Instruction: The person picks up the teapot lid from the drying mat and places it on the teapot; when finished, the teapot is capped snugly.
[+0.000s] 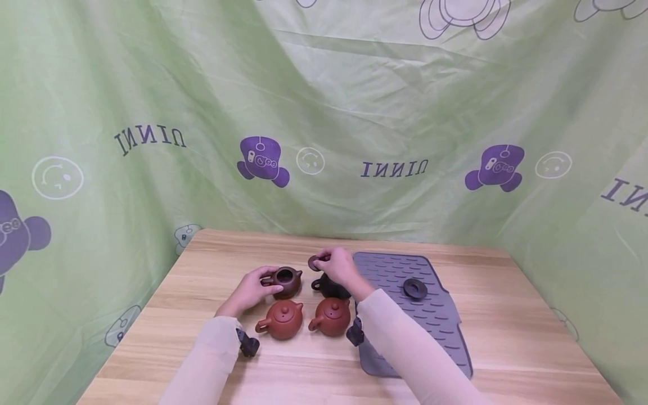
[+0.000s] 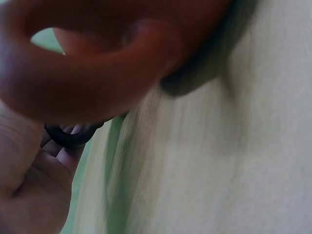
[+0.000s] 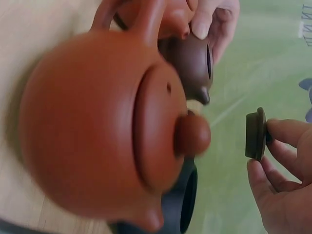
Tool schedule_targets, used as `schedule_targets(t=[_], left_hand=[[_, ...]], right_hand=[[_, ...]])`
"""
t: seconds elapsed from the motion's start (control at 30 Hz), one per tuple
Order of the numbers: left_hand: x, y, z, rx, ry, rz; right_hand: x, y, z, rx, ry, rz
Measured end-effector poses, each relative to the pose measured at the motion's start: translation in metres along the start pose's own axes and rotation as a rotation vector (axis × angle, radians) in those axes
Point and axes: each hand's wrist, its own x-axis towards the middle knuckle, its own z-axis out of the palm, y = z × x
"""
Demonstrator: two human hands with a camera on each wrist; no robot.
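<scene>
My left hand (image 1: 250, 290) holds a dark brown teapot (image 1: 286, 288) by its handle side, thumb against the body. The pot's round mouth is uncovered. In the right wrist view my right hand (image 3: 287, 170) pinches a brown teapot lid (image 3: 257, 135) between thumb and fingers, raised in the air. Below that hand in the head view stands a black teapot (image 1: 331, 288), partly covered by the hand; its open mouth shows in the right wrist view. Nearer me are two lidded reddish clay teapots, the left teapot (image 1: 284, 319) and the right teapot (image 1: 331, 316).
On the right of the wooden table (image 1: 516, 315) lies a grey ridged mat (image 1: 390, 267). A dark round lid (image 1: 415, 288) lies on it. A green printed cloth (image 1: 354, 112) hangs behind and at both sides of the table.
</scene>
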Motion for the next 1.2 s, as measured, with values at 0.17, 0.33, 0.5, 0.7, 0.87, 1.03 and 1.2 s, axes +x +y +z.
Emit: schedule_targets(t=[0.17, 0.33, 0.5, 0.7, 0.87, 1.03, 1.2], left_hand=[[-0.001, 0.000, 0.000, -0.006, 0.003, 0.001], [-0.003, -0.002, 0.002, -0.019, 0.002, -0.031], [-0.004, -0.002, 0.002, -0.019, 0.001, -0.025], [-0.002, 0.000, 0.001, -0.021, 0.009, -0.014], [-0.002, -0.002, 0.000, -0.030, 0.004, -0.001], [-0.001, -0.004, 0.001, -0.026, 0.007, 0.012], [-0.002, -0.004, 0.001, -0.035, 0.005, 0.010]], right_hand=[[0.002, -0.007, 0.014, 0.022, -0.022, -0.019], [0.002, -0.010, 0.027, 0.050, -0.038, -0.014], [0.003, -0.015, 0.038, 0.061, -0.038, -0.004], [0.005, -0.025, 0.049, 0.057, -0.058, -0.004], [0.005, -0.031, 0.059, 0.060, -0.079, 0.008], [0.006, -0.031, 0.067, 0.072, -0.065, 0.015], [0.005, -0.031, 0.070, 0.065, -0.048, 0.005]])
